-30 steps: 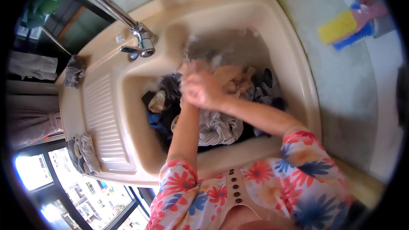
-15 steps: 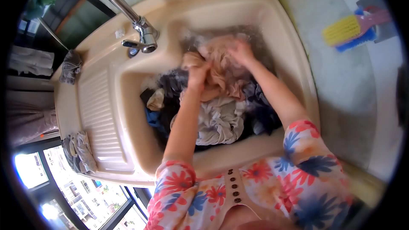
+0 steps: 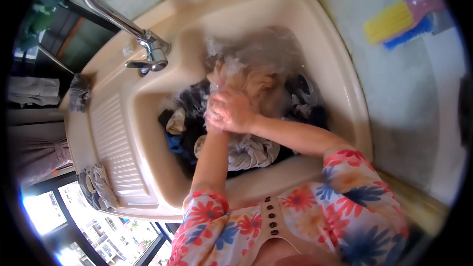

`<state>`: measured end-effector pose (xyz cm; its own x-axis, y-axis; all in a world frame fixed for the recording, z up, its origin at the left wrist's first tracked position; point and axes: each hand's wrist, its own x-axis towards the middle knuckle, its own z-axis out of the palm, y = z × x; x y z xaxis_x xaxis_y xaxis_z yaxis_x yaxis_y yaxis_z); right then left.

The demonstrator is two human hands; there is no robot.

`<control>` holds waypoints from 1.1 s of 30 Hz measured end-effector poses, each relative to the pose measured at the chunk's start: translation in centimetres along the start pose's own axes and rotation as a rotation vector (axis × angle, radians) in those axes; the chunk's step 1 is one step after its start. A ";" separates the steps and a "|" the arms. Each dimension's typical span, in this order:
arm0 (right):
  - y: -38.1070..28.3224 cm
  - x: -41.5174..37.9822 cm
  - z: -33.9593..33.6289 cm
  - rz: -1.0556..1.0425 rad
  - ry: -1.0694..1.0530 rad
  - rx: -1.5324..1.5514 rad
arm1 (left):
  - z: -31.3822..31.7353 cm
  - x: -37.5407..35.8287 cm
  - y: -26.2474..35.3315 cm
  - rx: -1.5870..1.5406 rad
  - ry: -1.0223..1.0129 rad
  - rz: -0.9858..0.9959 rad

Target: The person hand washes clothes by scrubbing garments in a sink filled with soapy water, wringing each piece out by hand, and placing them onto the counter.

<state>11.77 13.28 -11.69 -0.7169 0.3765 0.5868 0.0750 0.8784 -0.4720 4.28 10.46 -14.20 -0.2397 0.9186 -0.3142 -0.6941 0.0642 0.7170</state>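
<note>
In the head view, a peach-coloured wet cloth (image 3: pixel 256 83) lies bunched in cloudy, sudsy water. My left hand (image 3: pixel 217 88) is at its left edge with the fingers closed on it, though it is largely covered by my other hand. Across the left wrist and palm lies my right hand (image 3: pixel 234 111), fingers curled; whatever is inside them is hidden. Below both wrists, a light grey cloth (image 3: pixel 253 152) sits crumpled in the water. A small beige cloth (image 3: pixel 176 121) and dark clothes (image 3: pixel 189 140) are at the left.
The cream sink (image 3: pixel 362 128) has a ribbed drainboard (image 3: pixel 118 148) at its left. A chrome tap (image 3: pixel 155 51) rises behind it. Small cloths (image 3: pixel 101 187) hang over the drainboard's edge. On the right wall are a yellow brush (image 3: pixel 389 23) and a blue brush (image 3: pixel 411 34).
My right hand has moved left and toward me, from the far side of the peach cloth onto my left hand. The peach cloth has shifted and spread in the water. The view has tilted slightly.
</note>
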 end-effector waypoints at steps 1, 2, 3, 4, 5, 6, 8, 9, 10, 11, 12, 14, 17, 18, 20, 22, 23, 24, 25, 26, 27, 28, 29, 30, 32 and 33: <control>0.8 0.2 0.6 0.103 -0.010 0.016 | 0.7 -0.5 -0.9 -0.062 0.118 -0.041; 1.6 1.6 -0.4 0.387 -0.082 -0.002 | 1.3 -0.7 -1.7 -0.126 0.234 -0.070; 2.9 2.4 -1.0 0.624 -0.249 -0.021 | 1.6 -0.9 -2.1 -0.188 0.351 -0.096; 3.5 3.2 -1.9 0.738 -0.390 -0.072 | 1.5 -1.0 -1.9 -0.248 0.462 -0.119; 3.1 3.6 -2.7 0.776 -0.426 -0.100 | -1.4 0.4 -4.7 -0.334 0.347 -0.115; 3.3 2.1 -1.4 0.741 -0.155 0.028 | -4.4 1.7 -7.4 -0.416 0.232 -0.120; 0.0 1.3 -1.5 0.385 0.149 -0.188 | -1.0 0.7 -4.2 -0.570 0.141 -0.012; -2.6 0.9 -2.3 0.289 0.226 0.180 | 0.2 0.3 -3.2 -0.518 0.171 -0.047; -3.9 1.5 -3.6 0.228 0.200 -0.001 | 1.7 -0.2 -2.3 -0.463 0.197 -0.084; -5.2 2.1 -5.0 0.166 0.186 -0.183 | 3.0 -0.7 -1.1 -0.400 0.223 -0.117; -2.8 2.4 -4.9 0.366 0.162 -0.081 | 4.0 -1.2 0.2 -0.328 0.249 -0.146; 3.8 1.8 -3.9 0.981 0.079 0.346 | 5.4 -1.6 2.3 -0.189 0.298 -0.199; 9.2 1.1 -7.9 0.837 -0.103 -0.083 | 4.6 -0.2 5.3 -0.073 0.193 -0.109; 9.0 1.7 -11.0 0.788 -0.100 -0.216 | 4.9 -0.4 7.6 -0.004 0.139 -0.005; 15.0 -0.7 -13.2 0.775 -0.041 -0.225 | 3.5 -0.9 10.7 0.211 0.118 0.059; 14.2 -0.2 -12.3 1.208 -0.095 -0.043 | 0.7 1.9 6.2 0.656 0.288 0.301; 12.9 -1.0 -9.6 0.988 -0.102 -0.289 | -1.6 4.1 1.2 0.967 0.302 0.462; 12.3 -2.3 -6.8 0.755 -0.104 -0.522 | -1.9 4.7 0.7 1.021 0.306 0.419; 11.7 -3.0 -5.8 0.576 -0.198 -0.567 | -2.1 5.1 0.2 1.075 0.307 0.376; 11.1 -2.2 -7.5 0.731 -0.283 -0.381 | -1.2 4.0 2.2 0.861 0.297 0.124; 11.2 -1.2 -10.4 0.881 -0.368 -0.190 | -1.0 3.3 3.7 0.639 0.284 -0.121; 11.6 -0.6 -12.7 1.026 -0.449 0.011 | -3.6 3.8 3.3 0.117 0.312 -0.203; 12.8 -0.1 -14.1 1.224 -0.333 0.058 | -2.4 2.6 4.3 -0.034 0.235 -0.191; 12.5 -0.3 -13.2 1.175 -0.259 0.126 | -1.1 1.3 5.4 -0.185 0.152 -0.177; 9.1 1.4 -10.7 1.062 -0.113 0.242 | 1.6 0.9 5.7 -0.297 0.047 -0.245; 7.5 1.5 -9.0 0.690 -0.117 0.156 | 2.4 0.8 5.6 -0.354 -0.005 -0.276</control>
<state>17.48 23.12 -8.44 -0.6120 0.7892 0.0507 0.4439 0.3959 -0.8039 1.78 12.50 -8.96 -0.0105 0.8876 -0.4604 -0.9213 0.1704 0.3496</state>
